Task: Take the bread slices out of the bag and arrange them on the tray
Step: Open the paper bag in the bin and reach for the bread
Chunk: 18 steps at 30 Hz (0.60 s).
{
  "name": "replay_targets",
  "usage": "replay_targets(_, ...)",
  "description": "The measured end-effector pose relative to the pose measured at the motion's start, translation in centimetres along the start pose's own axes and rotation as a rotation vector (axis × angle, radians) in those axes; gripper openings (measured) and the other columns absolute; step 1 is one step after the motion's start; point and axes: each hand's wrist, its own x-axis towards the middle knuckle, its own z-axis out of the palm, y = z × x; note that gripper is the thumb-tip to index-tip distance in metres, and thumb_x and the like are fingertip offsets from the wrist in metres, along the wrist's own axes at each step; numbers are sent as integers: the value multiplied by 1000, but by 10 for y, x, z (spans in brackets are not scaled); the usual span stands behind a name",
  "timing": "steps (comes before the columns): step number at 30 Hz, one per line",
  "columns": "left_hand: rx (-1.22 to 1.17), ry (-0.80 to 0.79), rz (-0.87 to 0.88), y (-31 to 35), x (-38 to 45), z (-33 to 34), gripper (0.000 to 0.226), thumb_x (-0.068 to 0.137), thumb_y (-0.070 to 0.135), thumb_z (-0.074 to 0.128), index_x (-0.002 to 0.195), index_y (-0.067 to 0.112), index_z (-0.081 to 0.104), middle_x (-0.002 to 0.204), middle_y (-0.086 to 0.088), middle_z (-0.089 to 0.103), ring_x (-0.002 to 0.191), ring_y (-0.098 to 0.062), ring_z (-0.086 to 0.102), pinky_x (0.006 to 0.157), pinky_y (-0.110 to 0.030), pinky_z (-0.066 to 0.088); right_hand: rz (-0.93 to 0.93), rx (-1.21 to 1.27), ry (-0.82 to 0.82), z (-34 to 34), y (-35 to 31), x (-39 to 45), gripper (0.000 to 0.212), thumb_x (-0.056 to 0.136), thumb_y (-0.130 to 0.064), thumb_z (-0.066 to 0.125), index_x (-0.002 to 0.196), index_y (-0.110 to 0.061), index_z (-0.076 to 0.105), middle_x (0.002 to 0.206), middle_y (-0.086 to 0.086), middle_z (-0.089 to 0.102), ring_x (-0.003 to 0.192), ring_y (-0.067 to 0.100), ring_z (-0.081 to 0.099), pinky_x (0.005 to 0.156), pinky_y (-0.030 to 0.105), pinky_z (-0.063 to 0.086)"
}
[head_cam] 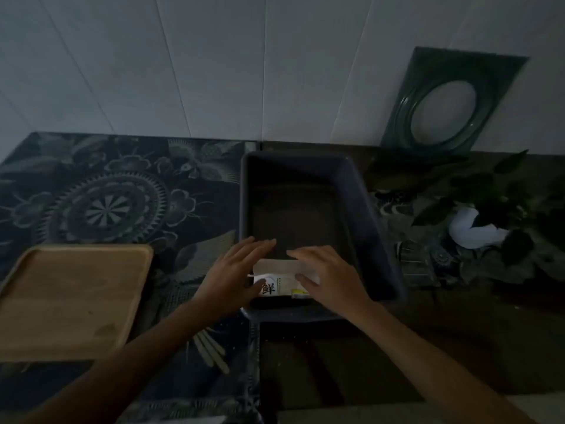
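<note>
A white bread bag [279, 278] with a red printed character lies at the near end of a dark rectangular bin [367, 209]. My left hand [235, 270] rests on the bag's left side, thumb across its front. My right hand [328, 275] lies over the bag's right side, fingers spread and thumb against the front. Both hands touch the bag; a firm grip does not show. No bread slices are visible. A light wooden tray [73, 298] sits at the left with nothing on it.
The scene is dim. A dark patterned cloth [116, 194] covers the left of the table. A leafy plant in a white pot [477, 228] stands at the right. A green frame with an oval opening [449, 102] leans on the white wall.
</note>
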Motion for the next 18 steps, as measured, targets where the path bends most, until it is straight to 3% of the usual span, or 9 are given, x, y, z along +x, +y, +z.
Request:
replay_targets(3,-91,14,-12,-8,5,0,68,87,20,69,148,31,41,132,4,62,125,-18,51,99,-39,50,16,-7,-7,7,-1,6,44,90,-15,72,132,-28,67,122,-9,65,114,13,57,80,28,58)
replay_targets(7,-140,44,56,-16,10,-1,46,87,12,68,132,22,62,112,2,69,98,-17,62,80,-32,55,17,-46,19,12,0,9,39,88,-12,72,125,-26,71,109,-7,64,101,11,58,70,25,57)
replay_targets(10,-159,47,93,-23,13,0,35,89,13,69,123,18,68,109,1,70,93,-16,65,80,-37,57,41,-48,69,13,2,10,37,86,-10,77,120,-25,74,104,-6,66,95,11,60,67,22,53)
replay_targets(18,-231,39,118,-35,24,-2,24,94,13,64,116,15,72,105,0,75,93,-15,69,79,-37,59,58,-65,162,12,8,12,19,81,-13,85,100,-15,80,92,-1,71,85,20,64,71,37,51)
